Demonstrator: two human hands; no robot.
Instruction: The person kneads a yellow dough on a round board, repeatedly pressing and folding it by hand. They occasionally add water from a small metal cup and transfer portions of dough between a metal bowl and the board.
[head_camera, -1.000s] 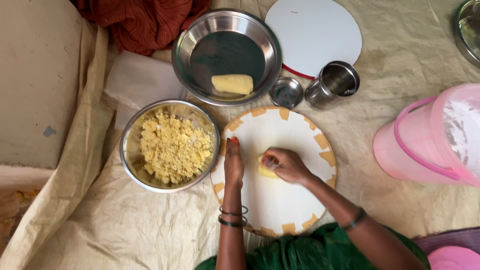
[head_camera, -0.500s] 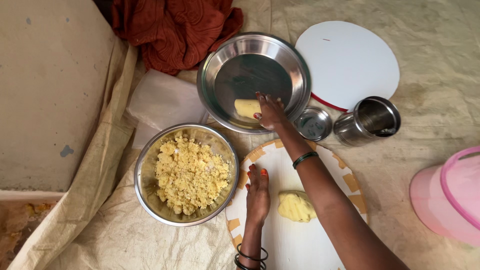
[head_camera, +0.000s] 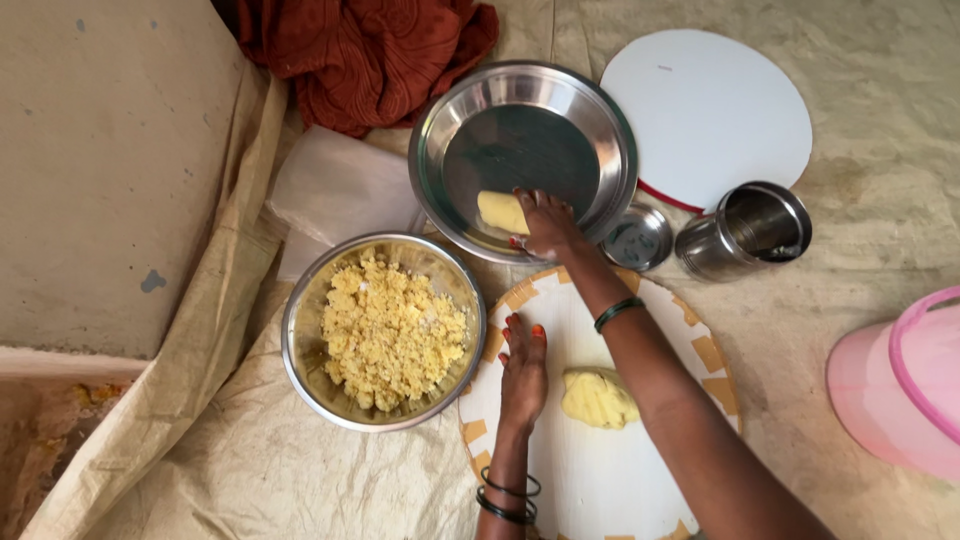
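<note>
My right hand (head_camera: 545, 222) reaches into a wide steel plate (head_camera: 600, 120) and rests on a pale yellow block (head_camera: 497, 211) lying at its near edge; whether the fingers grip it is unclear. My left hand (head_camera: 523, 372) lies flat, palm down, on a round white board (head_camera: 560, 470) with a tan patterned rim. A yellow dough lump (head_camera: 597, 397) sits on that board just right of my left hand, partly behind my right forearm. A steel bowl (head_camera: 300, 340) of crumbly yellow mixture (head_camera: 390, 332) stands left of the board.
A small steel dish (head_camera: 640, 240) and a steel cup (head_camera: 745, 230) stand right of the plate. A white round disc (head_camera: 710, 110) lies behind them. A pink plastic container (head_camera: 900, 380) is at the right edge, red cloth (head_camera: 360, 50) at the top, folded white plastic (head_camera: 335, 190) beside the bowl.
A second ago my right hand pressed the dough on the board. It then reached up into the steel plate to the yellow block. My left hand stayed on the board.
</note>
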